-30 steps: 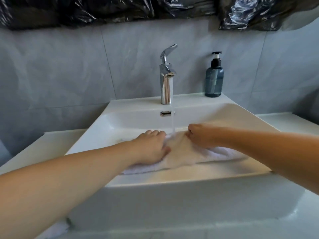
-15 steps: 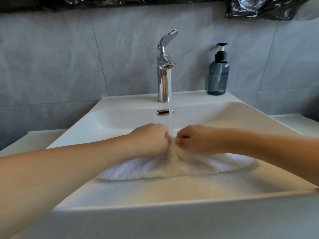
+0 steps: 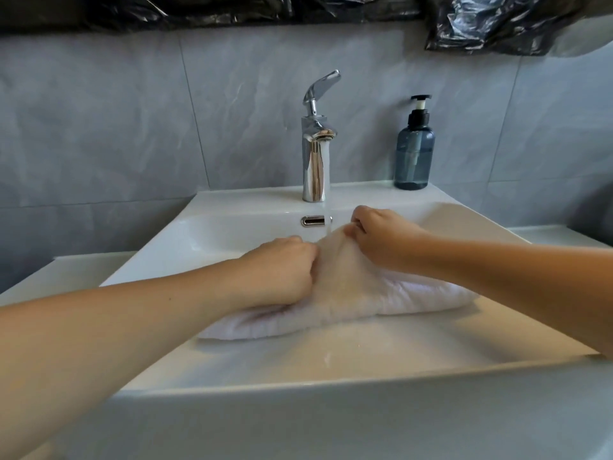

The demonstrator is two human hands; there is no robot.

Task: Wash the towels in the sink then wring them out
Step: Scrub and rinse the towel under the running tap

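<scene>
A wet white towel lies across the basin of the white sink. Its middle is bunched up into a peak under a thin stream of water from the chrome tap. My left hand grips the towel's bunched middle from the left, fingers curled into the cloth. My right hand pinches the top of the peak, a little higher and farther back. The towel's two ends trail flat to the left and right on the basin floor.
A blue soap pump bottle stands on the sink's back ledge at the right. Water pools on the basin floor. Grey tiles cover the wall, with black plastic sheeting along the top. White counter flanks the sink.
Both hands have gathered the towel's middle and lifted it into a peak. My right hand has moved up and back while my left hand has stayed lower.
</scene>
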